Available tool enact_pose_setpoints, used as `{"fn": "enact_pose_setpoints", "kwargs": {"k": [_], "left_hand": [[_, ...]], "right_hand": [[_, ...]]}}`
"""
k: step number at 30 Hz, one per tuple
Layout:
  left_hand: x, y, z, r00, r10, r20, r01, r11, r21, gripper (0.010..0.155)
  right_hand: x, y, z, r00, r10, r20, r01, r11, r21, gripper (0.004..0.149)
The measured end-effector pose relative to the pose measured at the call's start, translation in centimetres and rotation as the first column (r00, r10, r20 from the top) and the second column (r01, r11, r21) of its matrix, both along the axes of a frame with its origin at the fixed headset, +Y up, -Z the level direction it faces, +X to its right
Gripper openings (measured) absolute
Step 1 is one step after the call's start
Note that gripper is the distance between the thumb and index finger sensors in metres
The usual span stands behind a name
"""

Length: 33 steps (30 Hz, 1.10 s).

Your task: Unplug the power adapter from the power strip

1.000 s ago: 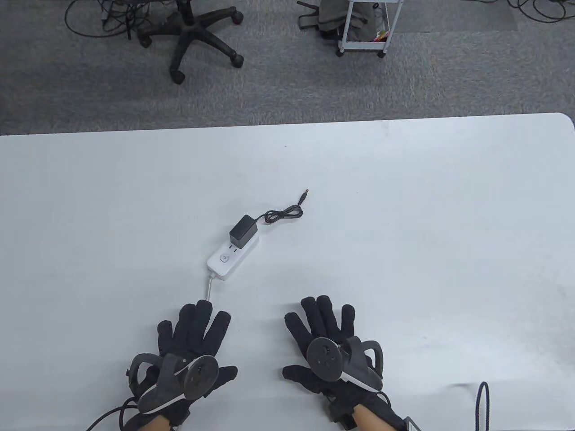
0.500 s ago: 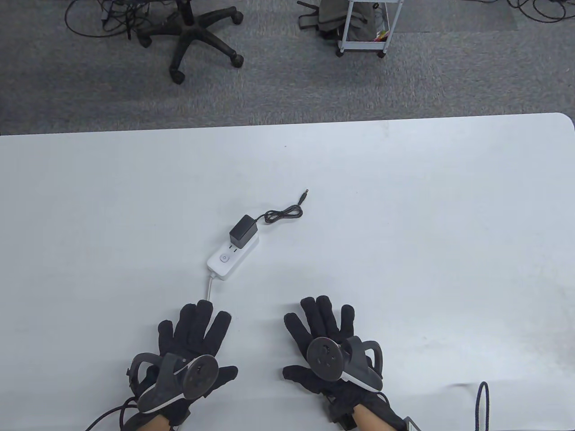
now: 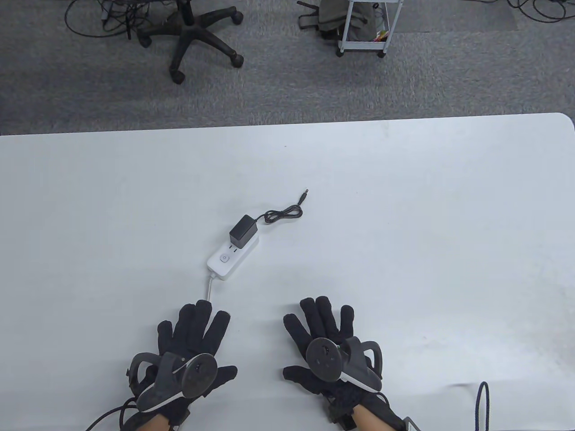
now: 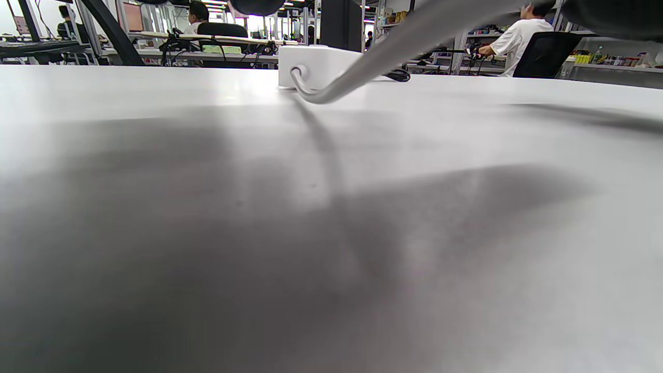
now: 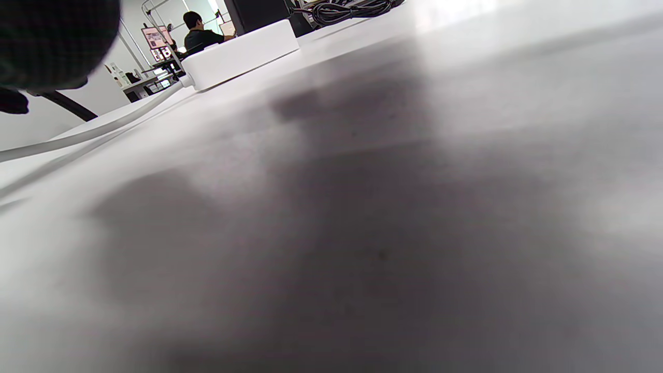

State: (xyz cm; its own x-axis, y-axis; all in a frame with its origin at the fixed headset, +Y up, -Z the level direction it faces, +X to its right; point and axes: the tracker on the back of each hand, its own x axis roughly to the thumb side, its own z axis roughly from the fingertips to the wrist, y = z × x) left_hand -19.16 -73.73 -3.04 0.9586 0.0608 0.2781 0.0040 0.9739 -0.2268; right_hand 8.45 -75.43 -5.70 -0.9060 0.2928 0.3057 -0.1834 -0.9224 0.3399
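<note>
My left hand (image 3: 191, 341) hides the power strip (image 3: 232, 255) cord's tail; both it and my right hand (image 3: 323, 334) lie flat, fingers spread, gripping nothing near the table's (image 3: 449, 224) near edge. The power adapter (image 3: 243, 231) sits plugged in mid-table.

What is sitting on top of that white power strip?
A black power adapter stands plugged into the far end of the power strip; its thin black cable trails off across the table. Nearer, the strip's round button shows. The adapter's prongs and socket are hidden beneath it.
</note>
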Motion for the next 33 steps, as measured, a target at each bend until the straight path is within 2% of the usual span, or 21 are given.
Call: {"fn": "enact_pose_setpoints", "kwargs": {"k": [22, 28, 33], "left_hand": [[-0.3, 0.1, -0.3, 0.999, -0.014, -0.038, 0.014, 1.000, -0.010, 0.101], [-1.0, 0.7, -1.0, 0.994, 0.045, -0.104, -0.044, 0.999, 0.010, 0.101], [-2.0, 1.3, -2.5, 0.967, 0.096, -0.235, -0.083, 0.994, 0.064, 0.104]], "right_hand": [[-0.1, 0.2, 0.0, 0.999, -0.048, -0.015, 0.047, 0.999, -0.026, 0.092], [-0.2, 0.2, 0.0, 0.998, -0.054, -0.020, 0.054, 0.998, -0.038, 0.092], [-0.3, 0.1, -0.1, 0.998, -0.055, -0.025, 0.054, 0.997, -0.047, 0.092]]}}
